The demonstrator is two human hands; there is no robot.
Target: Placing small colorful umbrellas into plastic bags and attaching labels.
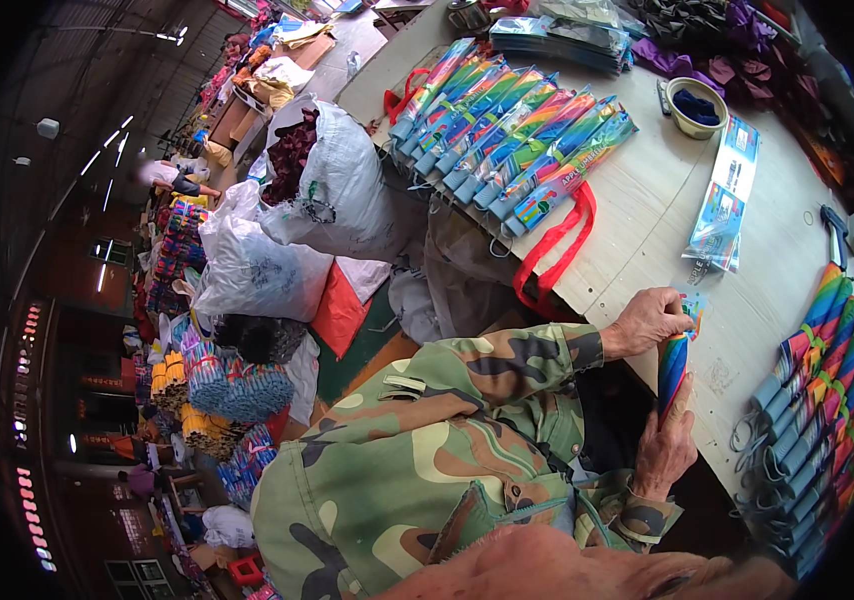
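A slim folded umbrella (674, 365) with rainbow stripes is between my two hands at the table's edge. My left hand (649, 322) is closed, its fingertips pinching a clear printed plastic sleeve (693, 308) at the umbrella's upper end. Lower down, my right hand (665, 452) grips the umbrella, one finger stretched along its side. The palm hides its lower end. Beyond my hands lies a flat stack of clear printed sleeves (723, 195).
Sleeved rainbow umbrellas (507, 135) lie in a row at the table's far left, beside a red strap (559, 250). Several unsleeved umbrellas (817, 400) are piled at right. A round bowl (697, 107) holds dark cloth. White sacks (262, 265) stand on the floor.
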